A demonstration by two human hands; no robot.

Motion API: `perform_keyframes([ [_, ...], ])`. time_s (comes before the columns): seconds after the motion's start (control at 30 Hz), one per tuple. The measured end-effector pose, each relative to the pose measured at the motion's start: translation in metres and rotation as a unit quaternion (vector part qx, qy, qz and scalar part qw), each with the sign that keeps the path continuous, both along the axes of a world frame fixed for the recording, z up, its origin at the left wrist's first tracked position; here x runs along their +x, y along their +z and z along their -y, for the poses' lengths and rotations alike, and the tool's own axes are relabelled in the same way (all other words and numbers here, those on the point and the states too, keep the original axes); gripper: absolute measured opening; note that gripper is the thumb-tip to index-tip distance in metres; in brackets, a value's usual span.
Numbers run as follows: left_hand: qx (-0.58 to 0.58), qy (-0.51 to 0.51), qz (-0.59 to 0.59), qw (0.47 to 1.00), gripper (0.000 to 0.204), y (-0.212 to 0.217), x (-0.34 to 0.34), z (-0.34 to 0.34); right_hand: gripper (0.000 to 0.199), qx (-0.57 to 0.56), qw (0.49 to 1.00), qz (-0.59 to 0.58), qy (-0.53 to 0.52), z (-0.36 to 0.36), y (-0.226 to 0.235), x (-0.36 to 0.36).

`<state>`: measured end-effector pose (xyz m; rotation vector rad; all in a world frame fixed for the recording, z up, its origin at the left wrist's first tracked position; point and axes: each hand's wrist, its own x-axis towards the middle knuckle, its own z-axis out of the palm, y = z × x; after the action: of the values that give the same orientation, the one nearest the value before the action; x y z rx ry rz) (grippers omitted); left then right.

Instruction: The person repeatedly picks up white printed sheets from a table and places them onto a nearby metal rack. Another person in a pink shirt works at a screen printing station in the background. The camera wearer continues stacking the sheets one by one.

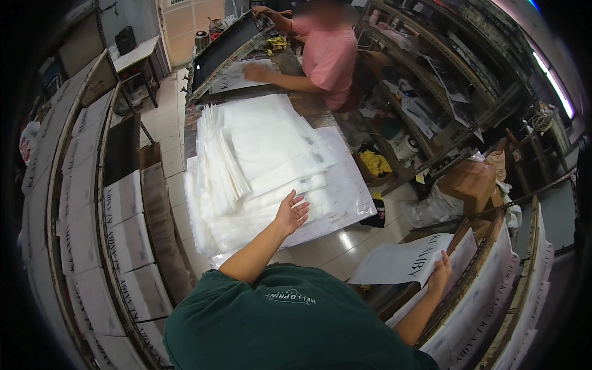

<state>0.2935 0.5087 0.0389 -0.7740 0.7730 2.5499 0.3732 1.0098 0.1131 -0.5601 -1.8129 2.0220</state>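
Upper left: a small white-topped table stands near a dark object of unclear kind, with a pale door beyond and light floor tiles below. Right: metal shelving carries mixed, cluttered materials, with a lit tube lamp and a pale coil farther right. Lower down are a crumpled yellow bundle and a brown cardboard box, a whitish plastic bag beside it.
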Motion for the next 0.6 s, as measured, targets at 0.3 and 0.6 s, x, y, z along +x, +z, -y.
perform_keyframes([
  [0.3,-0.013,0.084,-0.025,0.996,0.055,-0.037,-0.045,0.026,0.039,0.238,0.961,0.136,-0.036,0.029,0.014,0.002],
  [0.6,-0.010,0.246,-0.098,0.964,0.070,-0.048,-0.136,0.088,0.040,0.539,0.833,0.116,0.044,0.031,0.025,0.006],
])
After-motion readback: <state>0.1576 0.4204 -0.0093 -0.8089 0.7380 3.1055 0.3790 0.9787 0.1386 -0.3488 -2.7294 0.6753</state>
